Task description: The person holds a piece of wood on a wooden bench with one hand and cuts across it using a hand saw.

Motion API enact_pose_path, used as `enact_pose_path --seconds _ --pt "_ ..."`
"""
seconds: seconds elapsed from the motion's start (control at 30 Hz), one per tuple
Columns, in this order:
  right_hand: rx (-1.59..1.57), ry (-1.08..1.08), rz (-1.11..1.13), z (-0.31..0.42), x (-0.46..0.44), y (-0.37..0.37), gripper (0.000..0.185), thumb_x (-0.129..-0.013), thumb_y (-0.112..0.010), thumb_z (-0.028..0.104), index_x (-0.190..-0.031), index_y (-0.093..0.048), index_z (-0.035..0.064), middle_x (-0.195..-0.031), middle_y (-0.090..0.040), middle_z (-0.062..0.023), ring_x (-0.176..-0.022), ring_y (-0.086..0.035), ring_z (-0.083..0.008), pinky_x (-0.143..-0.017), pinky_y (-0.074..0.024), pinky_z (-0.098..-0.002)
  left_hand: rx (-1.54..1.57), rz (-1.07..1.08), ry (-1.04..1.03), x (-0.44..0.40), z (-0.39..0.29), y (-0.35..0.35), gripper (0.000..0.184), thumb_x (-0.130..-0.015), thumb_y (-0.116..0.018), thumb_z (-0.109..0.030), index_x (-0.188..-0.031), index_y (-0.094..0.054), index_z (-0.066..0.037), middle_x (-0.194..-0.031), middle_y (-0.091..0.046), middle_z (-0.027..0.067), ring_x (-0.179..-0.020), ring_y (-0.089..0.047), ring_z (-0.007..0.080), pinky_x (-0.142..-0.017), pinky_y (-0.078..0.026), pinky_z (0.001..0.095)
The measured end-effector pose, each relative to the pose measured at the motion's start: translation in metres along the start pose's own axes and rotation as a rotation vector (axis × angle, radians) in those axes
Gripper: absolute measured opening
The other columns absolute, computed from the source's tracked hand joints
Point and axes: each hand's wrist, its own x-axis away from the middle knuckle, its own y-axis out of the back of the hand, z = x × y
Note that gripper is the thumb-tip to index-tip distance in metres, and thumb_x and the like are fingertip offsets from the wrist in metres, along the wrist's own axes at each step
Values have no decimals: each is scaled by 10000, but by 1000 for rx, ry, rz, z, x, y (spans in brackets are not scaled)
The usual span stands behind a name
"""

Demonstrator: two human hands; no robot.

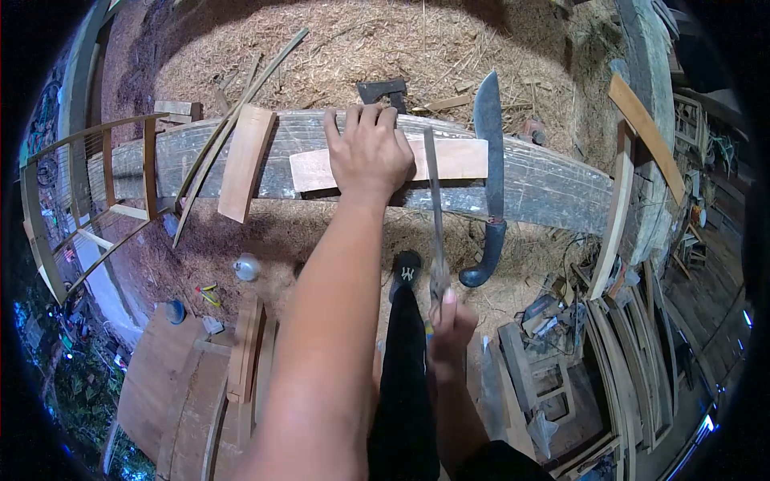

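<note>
A pale wooden board [453,159] lies lengthwise on a weathered plank bench [545,188]. My left hand [370,154] presses down on the board with its fingers spread toward the far edge. My right hand [451,325] is closed around the handle of what looks like a hand saw [435,200], seen almost edge-on. Its long narrow blade crosses over the board, right of my left hand; the teeth cannot be made out. Just right of it, a machete [494,152] with a dark curved handle lies across the bench, by the board's right end.
Another short board [247,164] and thin wood strips [233,128] rest on the bench to the left. A dark metal piece [382,93] sits behind my left hand. Wood shavings [337,56] cover the ground. A wooden frame [88,200] stands left; several curved slats [634,353] lie right.
</note>
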Motion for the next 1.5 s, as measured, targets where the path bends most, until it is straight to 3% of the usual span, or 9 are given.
enact_pose_path --seconds 0.13,0.33,0.4,0.53,0.67,0.77,0.87,1.1,1.5 --pt "-79 -20 46 29 -44 -28 551 -1083 -524 248 -596 -463 -3 -528 -428 1 -510 -424 -96 -485 -299 -336 -8 22 21 2 -2 3 317 -881 -577 -207 -1137 -757 -155 -1198 -717 26 -1209 -607 203 -1180 -282 503" --pt "59 -75 25 22 1 3 549 -1086 -529 231 -593 -464 -2 -511 -398 -2 -484 -385 -109 -473 -281 -362 6 59 27 -3 -4 4 337 -891 -576 -224 -1164 -753 -139 -1225 -720 14 -1234 -594 188 -1193 -260 499" --pt "-25 -19 -3 31 -18 -5 586 -1108 -488 282 -561 -413 85 -512 -394 35 -465 -331 -77 -476 -241 -309 -3 60 32 0 -3 4 340 -890 -574 -221 -1166 -754 -138 -1223 -721 15 -1233 -596 191 -1192 -263 499" --pt "-16 122 12 45 -72 -33 562 -1081 -565 275 -631 -400 -17 -529 -370 -24 -538 -336 -103 -498 -277 -373 -13 41 52 -6 -4 3 325 -877 -582 -214 -1132 -768 -135 -1177 -730 25 -1195 -613 199 -1185 -274 500" --pt "-49 -74 75 9 -3 -4 528 -1086 -524 212 -625 -426 -26 -530 -412 -7 -535 -399 -92 -506 -300 -358 11 37 86 -6 -5 4 300 -863 -545 -164 -1074 -758 -144 -1162 -729 37 -1185 -624 206 -1162 -318 489" --pt "-17 -63 46 41 -30 -4 613 -1114 -497 292 -549 -405 72 -514 -405 38 -486 -345 -61 -490 -248 -287 16 17 81 -5 -6 4 300 -861 -545 -162 -1072 -757 -140 -1141 -734 41 -1168 -634 211 -1155 -323 493" --pt "-3 8 84 59 -76 -24 576 -1089 -544 259 -594 -423 -10 -519 -388 0 -518 -372 -90 -497 -282 -346 7 -1 70 -5 -5 3 298 -854 -550 -161 -1070 -755 -138 -1133 -737 43 -1163 -638 212 -1153 -324 495" --pt "-263 -120 106 72 -69 -33 573 -1110 -505 293 -595 -438 51 -561 -415 44 -523 -359 -56 -491 -267 -292 57 -20 70 -8 -4 5 284 -831 -571 -150 -1044 -757 -126 -1133 -737 42 -1171 -638 218 -1153 -322 500" --pt "-188 -108 146 82 -70 -22 561 -1105 -486 263 -581 -412 76 -523 -395 19 -486 -328 -73 -499 -233 -286 40 -29 85 -4 -5 3 275 -835 -586 -156 -1038 -767 -122 -1126 -747 30 -1167 -639 207 -1174 -305 512"
